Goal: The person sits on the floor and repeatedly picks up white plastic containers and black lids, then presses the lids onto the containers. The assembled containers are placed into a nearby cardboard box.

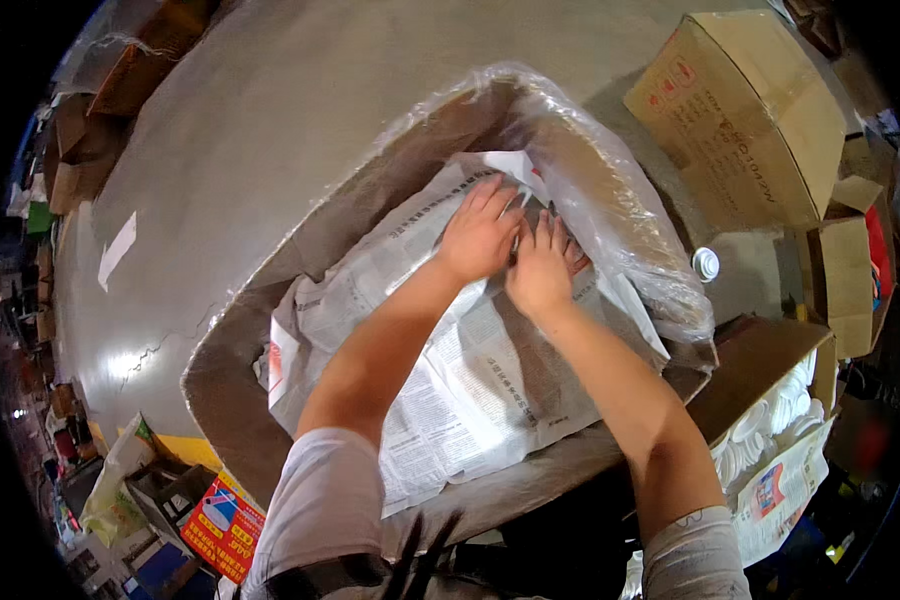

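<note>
Both arms reach down into a large cardboard box (252,310) whose far right wall is draped with clear plastic. Spread newspaper sheets (470,400) cover what lies inside, so the contents beneath are hidden. My left hand (478,232) lies flat on the newspaper toward the far end, fingers stretched forward. Close beside it, my right hand (542,270) rests on the same paper with its fingers spread. Neither hand grips anything. The clear plastic film (610,190) hangs just right of my right hand.
A closed carton (730,120) stands at the far right. Below it, an open box (770,370) holds several white round pieces; one similar white piece (705,264) lies on the floor. A paper scrap (118,250) is at left, a red printed box (222,528) at lower left.
</note>
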`<state>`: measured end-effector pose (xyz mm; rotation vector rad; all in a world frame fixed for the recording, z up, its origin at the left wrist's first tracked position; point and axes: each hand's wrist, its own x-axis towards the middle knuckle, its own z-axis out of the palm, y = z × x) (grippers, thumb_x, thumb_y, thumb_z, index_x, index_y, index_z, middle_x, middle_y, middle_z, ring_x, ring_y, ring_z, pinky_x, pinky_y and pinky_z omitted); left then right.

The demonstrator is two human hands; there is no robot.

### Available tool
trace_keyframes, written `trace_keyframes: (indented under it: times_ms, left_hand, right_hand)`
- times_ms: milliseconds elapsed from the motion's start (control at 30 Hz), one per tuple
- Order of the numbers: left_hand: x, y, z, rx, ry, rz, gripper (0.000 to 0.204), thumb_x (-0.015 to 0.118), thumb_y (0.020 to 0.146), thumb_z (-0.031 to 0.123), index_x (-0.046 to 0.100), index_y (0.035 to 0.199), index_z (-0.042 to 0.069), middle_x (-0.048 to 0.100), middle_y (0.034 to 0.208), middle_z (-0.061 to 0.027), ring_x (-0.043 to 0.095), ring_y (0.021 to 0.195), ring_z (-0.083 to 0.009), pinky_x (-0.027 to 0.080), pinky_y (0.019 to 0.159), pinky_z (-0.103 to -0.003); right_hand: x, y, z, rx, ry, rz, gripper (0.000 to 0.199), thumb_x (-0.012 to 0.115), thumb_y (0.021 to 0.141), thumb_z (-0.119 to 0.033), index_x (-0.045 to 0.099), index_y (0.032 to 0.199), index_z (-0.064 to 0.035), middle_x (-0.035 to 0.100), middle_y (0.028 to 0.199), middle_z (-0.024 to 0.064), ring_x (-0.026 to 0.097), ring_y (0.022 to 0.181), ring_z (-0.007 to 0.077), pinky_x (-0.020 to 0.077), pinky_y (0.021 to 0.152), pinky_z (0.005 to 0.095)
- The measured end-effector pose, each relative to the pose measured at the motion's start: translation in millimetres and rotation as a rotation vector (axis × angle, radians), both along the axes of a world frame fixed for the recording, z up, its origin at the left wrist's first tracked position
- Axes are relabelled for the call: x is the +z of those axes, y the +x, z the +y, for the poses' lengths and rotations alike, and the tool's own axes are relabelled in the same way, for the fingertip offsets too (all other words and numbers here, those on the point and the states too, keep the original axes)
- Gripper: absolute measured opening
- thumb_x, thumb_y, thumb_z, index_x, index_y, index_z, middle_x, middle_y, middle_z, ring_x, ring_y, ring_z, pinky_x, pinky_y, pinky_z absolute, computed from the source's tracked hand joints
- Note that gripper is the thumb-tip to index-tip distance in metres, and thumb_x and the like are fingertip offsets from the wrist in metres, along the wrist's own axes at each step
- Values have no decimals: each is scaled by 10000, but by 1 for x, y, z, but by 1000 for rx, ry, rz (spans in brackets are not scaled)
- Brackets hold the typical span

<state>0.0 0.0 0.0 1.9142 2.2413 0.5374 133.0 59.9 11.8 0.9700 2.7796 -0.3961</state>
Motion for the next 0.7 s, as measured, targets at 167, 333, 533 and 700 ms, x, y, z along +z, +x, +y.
trace_keyframes:
  times_ms: [167,333,533,700]
  left_hand:
    - [-12,-4,34,178,-211,112,808,487,749,606,244,1379,163,269,1402,-117,196,1306,-310,46,1053,-537]
    - [-33,-9,41,212,-198,117,890,444,699,715,258,1374,165,309,1382,-125,267,1271,-335,119,1047,-497]
    - [-6,-32,36,159,-419,-187,716,565,739,543,402,1291,118,505,1209,-149,447,1128,-318,300,985,-407]
    - [34,9,-48,200,231,-447,384,654,740,224,558,1082,79,556,1105,-135,494,1067,-329,367,940,-424]
  right_hand:
    - [20,33,-29,-396,-18,-172,777,529,816,-373,125,1377,-19,119,1419,242,122,1301,430,179,1013,563]
    - [-10,63,-8,-625,-325,161,805,485,840,-437,92,1355,42,124,1390,291,164,1273,438,198,1041,433]
    - [-19,64,22,-797,-289,83,727,423,834,-540,344,1277,31,341,1321,252,301,1241,367,233,1031,399]
    - [-6,55,8,-591,-502,3,671,538,799,-418,319,1319,-56,518,1181,173,487,1085,329,396,891,401]
